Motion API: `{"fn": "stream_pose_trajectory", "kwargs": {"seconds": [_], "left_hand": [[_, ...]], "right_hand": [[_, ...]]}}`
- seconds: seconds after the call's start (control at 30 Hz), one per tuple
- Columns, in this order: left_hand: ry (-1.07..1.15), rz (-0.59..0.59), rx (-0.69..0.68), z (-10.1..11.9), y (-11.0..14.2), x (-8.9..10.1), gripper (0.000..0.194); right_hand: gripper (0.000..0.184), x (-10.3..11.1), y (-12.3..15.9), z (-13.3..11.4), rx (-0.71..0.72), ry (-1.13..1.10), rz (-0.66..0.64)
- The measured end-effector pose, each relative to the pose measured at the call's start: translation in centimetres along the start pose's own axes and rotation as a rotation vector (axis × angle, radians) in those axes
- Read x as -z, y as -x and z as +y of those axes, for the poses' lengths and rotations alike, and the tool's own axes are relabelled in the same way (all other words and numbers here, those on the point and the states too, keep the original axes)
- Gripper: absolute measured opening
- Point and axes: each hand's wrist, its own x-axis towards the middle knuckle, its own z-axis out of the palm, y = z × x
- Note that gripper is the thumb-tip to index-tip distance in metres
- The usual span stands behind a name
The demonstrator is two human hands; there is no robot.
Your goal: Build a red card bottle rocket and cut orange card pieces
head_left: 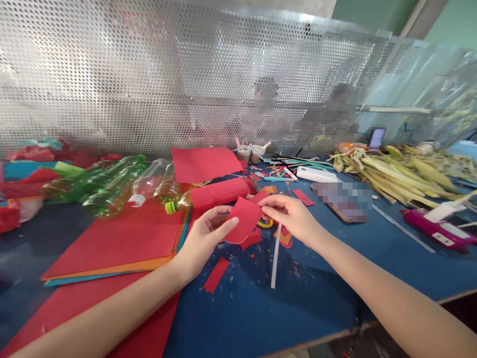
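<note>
Between thumb and fingers my left hand [206, 236] pinches a red paper piece [244, 219] with a rounded lower edge. At its right side my right hand [292, 216] is closed, thumb against fingers, on a red paper part; whether this is the same piece or a second one I cannot tell. A white strip [276, 258] hangs or lies just below the right hand; its upper end is hidden. Behind the hands lies a bottle wrapped in red paper [219, 193] with a yellow-green cap. Red scraps [216, 275] and a yellow scissors handle [266, 224] are on the blue table [238, 318].
Stacked coloured sheets [115, 238] lie at the left, with green plastic bottles [112, 189] behind. A phone [343, 199], a white glue gun or similar device [316, 174], a purple power strip [439, 228] and dried husks [402, 171] are at the right. Perforated metal sheeting [149, 74] stands behind.
</note>
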Motion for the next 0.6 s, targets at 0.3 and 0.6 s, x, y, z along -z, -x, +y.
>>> {"fn": "stream_pose_trajectory", "kwargs": {"seconds": [0.3,0.6], "left_hand": [[0.025,0.055,-0.002,0.1,-0.4,0.1,0.039],[-0.002,0.023,-0.014,0.2,-0.6,0.4,0.029]], "right_hand": [[0.027,0.0,0.6,-0.2,-0.046,-0.18,-0.286],[0.07,-0.3,1.3,-0.2,-0.007,-0.121,-0.422]]}}
